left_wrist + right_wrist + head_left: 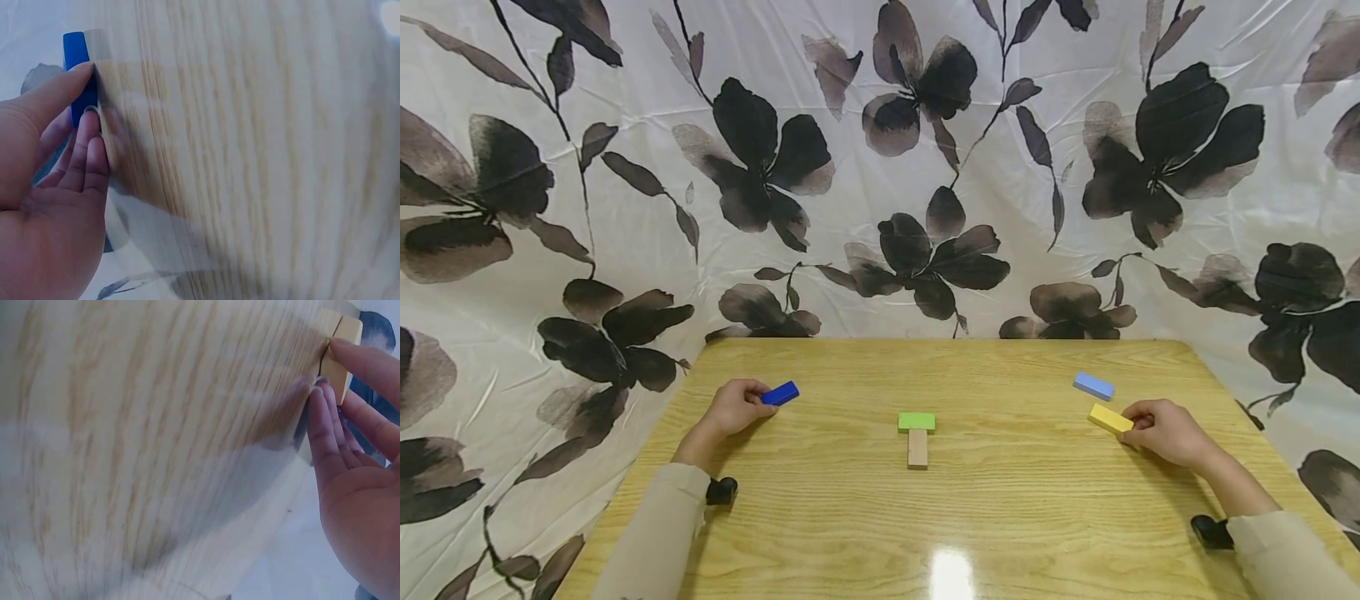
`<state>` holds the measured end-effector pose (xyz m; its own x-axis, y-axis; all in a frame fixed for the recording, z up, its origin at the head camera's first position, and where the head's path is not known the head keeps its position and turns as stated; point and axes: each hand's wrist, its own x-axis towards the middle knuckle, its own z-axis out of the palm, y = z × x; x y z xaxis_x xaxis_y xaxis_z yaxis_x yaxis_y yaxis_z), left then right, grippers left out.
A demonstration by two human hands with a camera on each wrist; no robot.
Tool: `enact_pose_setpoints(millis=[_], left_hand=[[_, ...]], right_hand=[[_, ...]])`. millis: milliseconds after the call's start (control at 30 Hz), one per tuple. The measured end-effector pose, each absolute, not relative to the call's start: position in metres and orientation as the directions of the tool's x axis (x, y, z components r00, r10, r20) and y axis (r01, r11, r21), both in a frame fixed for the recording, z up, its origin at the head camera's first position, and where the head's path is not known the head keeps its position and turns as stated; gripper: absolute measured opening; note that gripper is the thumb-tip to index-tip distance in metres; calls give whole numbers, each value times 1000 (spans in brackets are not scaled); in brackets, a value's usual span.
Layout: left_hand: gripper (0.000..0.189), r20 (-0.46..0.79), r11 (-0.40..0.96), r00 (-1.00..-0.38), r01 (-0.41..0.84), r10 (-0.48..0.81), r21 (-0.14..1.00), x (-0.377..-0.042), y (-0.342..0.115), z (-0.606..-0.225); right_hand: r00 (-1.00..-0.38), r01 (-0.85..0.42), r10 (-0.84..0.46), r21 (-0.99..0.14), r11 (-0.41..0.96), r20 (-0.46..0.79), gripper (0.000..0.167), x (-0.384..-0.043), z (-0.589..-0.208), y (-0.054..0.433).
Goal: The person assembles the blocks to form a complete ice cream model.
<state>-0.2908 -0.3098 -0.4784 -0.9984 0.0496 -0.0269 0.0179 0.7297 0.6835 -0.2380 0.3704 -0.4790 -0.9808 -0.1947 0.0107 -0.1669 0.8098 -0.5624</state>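
Note:
On the left of the table, my left hand (738,407) pinches a dark blue block (781,393) near one end. The left wrist view shows the thumb on the near face of that blue block (77,50). Over on the right, my right hand (1167,431) pinches the end of a yellow block (1108,419). Just behind the yellow block lies a light blue block (1093,386), apart from it. At the middle, a green block (917,422) lies crosswise against the far end of a wooden-coloured block (917,450), making a T shape.
The wood-grain table (850,533) spreads beneath both hands. A white cloth with dark flowers (865,183) hangs behind and beside it. A black wrist camera (722,492) is on the left arm, and another black camera (1212,532) on the right.

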Motion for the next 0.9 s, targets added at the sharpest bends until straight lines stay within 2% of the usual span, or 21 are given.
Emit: enact_pose_setpoints(millis=[900], left_hand=[[35,-19,732,-995,61,100,679,-290,-313,-480]], right_hand=[[-980,-188,-191,-532,826,50,37,-231,-473,369]])
